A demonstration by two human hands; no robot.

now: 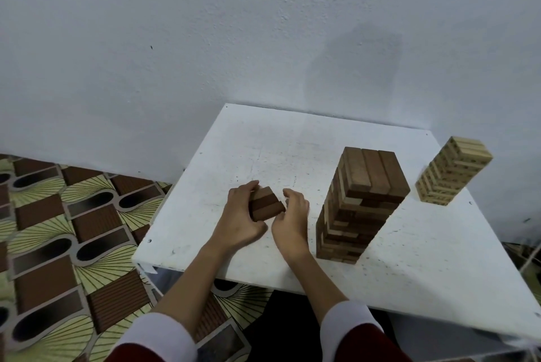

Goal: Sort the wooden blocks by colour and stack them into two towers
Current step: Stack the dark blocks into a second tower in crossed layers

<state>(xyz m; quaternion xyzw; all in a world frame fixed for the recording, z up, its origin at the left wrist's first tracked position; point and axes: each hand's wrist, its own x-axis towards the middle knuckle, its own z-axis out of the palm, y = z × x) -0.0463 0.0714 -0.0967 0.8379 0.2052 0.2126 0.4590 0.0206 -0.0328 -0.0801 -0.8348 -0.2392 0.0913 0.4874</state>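
- Two towers stand on the white worktop [292, 139] to the right of my hands: a tall one of mixed dark and pale blocks [360, 206], and, well apart at the far right edge, a shorter tower of pale blocks [452, 171].
- The tall mixed tower is topped by three dark blocks laid side by side; lower down, dark and pale layers alternate, though its far side is hidden from me.
- The pale tower leans in this wide view, and its printed marks are too small to read.
- My left hand [240, 218] curls round a small bundle of dark blocks [266, 206] near the front middle of the worktop; thumb and fingers wrap its left side, so that side is covered.
- I count perhaps three or four blocks in the bundle; the seams are hard to make out.
- I cannot tell whether the bundle rests on the worktop or is lifted just off it.
- My right hand [292, 218] sits just beside the bundle on its right, fingers loosely curved toward it; the thumb is near the bundle's corner, but I cannot tell whether it touches.
- Both sleeves [159, 335] are cut off by the bottom edge.
- A patterned floor [58, 244] shows to the left, and a plain wall [205, 39] behind.
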